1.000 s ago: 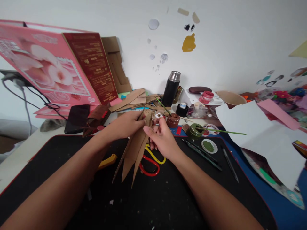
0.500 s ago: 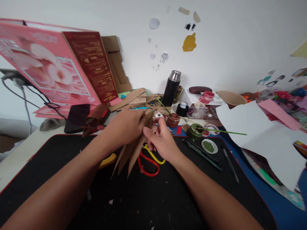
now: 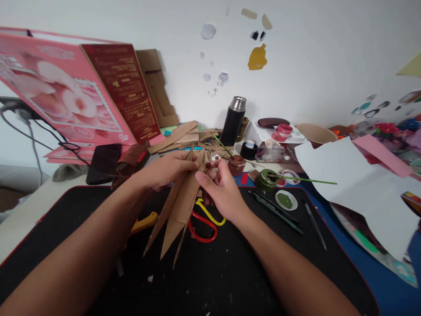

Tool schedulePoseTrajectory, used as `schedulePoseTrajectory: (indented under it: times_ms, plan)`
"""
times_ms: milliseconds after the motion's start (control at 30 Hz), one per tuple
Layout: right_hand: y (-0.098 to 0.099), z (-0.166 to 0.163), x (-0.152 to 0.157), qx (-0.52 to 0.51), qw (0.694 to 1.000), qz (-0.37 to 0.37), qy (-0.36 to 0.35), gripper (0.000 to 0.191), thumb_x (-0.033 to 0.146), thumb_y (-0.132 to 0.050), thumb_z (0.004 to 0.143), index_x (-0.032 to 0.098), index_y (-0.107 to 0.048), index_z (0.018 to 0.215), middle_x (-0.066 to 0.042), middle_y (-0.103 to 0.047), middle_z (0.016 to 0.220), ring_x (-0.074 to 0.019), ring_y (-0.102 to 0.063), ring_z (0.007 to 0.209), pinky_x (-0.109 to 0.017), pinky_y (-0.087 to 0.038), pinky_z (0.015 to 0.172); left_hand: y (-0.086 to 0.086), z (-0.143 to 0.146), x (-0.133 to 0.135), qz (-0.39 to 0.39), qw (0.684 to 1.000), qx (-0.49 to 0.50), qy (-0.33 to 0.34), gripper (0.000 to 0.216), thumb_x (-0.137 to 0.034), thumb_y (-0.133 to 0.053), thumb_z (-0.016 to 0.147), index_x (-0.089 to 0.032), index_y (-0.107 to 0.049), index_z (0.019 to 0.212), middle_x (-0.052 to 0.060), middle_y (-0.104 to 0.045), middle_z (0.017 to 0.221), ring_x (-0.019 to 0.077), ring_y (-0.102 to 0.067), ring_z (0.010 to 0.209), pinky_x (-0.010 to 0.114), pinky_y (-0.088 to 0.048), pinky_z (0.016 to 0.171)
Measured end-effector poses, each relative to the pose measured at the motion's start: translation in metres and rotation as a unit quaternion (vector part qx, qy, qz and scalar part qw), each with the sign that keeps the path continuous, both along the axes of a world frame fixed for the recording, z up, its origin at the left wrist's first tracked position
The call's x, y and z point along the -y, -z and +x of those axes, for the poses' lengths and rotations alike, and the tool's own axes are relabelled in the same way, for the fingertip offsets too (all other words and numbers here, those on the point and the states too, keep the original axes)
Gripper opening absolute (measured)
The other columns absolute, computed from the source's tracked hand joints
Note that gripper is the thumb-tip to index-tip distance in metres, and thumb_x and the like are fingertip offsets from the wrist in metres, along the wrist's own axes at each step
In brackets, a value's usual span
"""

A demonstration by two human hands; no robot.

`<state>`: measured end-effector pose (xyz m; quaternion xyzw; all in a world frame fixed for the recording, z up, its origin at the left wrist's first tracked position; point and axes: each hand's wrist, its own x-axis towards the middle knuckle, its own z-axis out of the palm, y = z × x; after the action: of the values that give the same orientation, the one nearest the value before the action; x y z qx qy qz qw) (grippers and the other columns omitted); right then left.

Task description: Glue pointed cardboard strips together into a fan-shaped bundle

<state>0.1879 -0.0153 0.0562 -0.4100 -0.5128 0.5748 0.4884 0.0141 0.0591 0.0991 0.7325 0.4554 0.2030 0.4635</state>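
Observation:
Several pointed strips of brown cardboard are held above the black mat, their sharp lower ends fanned toward me. My left hand is closed on their upper left side, thumb lying across the front. On the right edge near the top, my right hand pinches the same strips with curled fingers; its fingertips are partly hidden. Below my right hand lie scissors with one red and one yellow handle loop, their blades covered by the cardboard. A yellow-handled tool rests partly hidden behind my left forearm.
Cardboard scraps are piled at the back, beside a black thermos. Open paint jars, one green with a brush across it, stand right of my hands. A pink box rises at left; white paper lies at right.
The cardboard strips have turned so their broad faces show, and their points reach lower and farther left. My left hand has shifted left and down, its thumb now visible across the front.

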Motion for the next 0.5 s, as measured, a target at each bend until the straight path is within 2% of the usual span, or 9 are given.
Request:
schedulePoseTrajectory:
  times_ms: [167,267,333,400,500]
  plan:
    - [0.005,-0.001,0.0,-0.003,1.0,0.001,0.007,0.06,0.069,-0.076,0.088,0.029,-0.034,0.104,0.011,-0.053,0.065,-0.0119,-0.049,0.042,-0.026,-0.037,0.041,-0.004,0.006,0.006,-0.123,0.989,0.055,-0.057,0.019,-0.04,-0.069,0.076,-0.024,-0.067,0.085,0.0,-0.073,0.084,0.0204,-0.069,0.075,0.03,-0.056,0.066]
    - [0.006,-0.002,-0.001,-0.009,1.0,0.0,0.008,0.059,0.068,-0.076,0.088,0.029,-0.034,0.104,0.011,-0.052,0.065,-0.0117,-0.048,0.042,-0.026,-0.037,0.04,-0.005,0.007,0.007,-0.117,0.99,0.049,-0.059,0.015,-0.037,-0.066,0.077,-0.024,-0.065,0.084,0.0,-0.072,0.084,0.0205,-0.069,0.076,0.031,-0.056,0.069]
    - [0.005,-0.002,-0.001,-0.013,1.0,0.0,0.008,0.059,0.068,-0.076,0.088,0.029,-0.035,0.104,0.011,-0.052,0.066,-0.0114,-0.048,0.042,-0.026,-0.037,0.04,-0.007,0.007,0.006,-0.05,0.998,0.01,-0.04,0.014,-0.037,-0.062,0.081,-0.024,-0.061,0.079,0.0,-0.07,0.083,0.0201,-0.066,0.078,0.032,-0.053,0.07]
    - [0.004,-0.001,0.0,-0.011,1.0,0.001,0.009,0.058,0.067,-0.076,0.088,0.029,-0.035,0.104,0.012,-0.05,0.065,-0.0115,-0.048,0.042,-0.025,-0.035,0.039,-0.008,0.006,0.006,0.058,0.997,-0.054,-0.025,0.019,-0.038,-0.057,0.085,-0.023,-0.055,0.073,0.0,-0.066,0.079,0.0193,-0.061,0.075,0.032,-0.049,0.07]
    - [0.004,-0.001,0.0,0.005,1.0,0.002,0.009,0.057,0.066,-0.074,0.09,0.029,-0.034,0.106,0.014,-0.047,0.064,-0.0123,-0.05,0.041,-0.025,-0.033,0.039,-0.008,0.008,0.012,0.217,0.963,-0.16,-0.025,0.023,-0.035,-0.047,0.094,-0.024,-0.047,0.074,0.001,-0.061,0.075,0.0197,-0.055,0.071,0.034,-0.041,0.068]
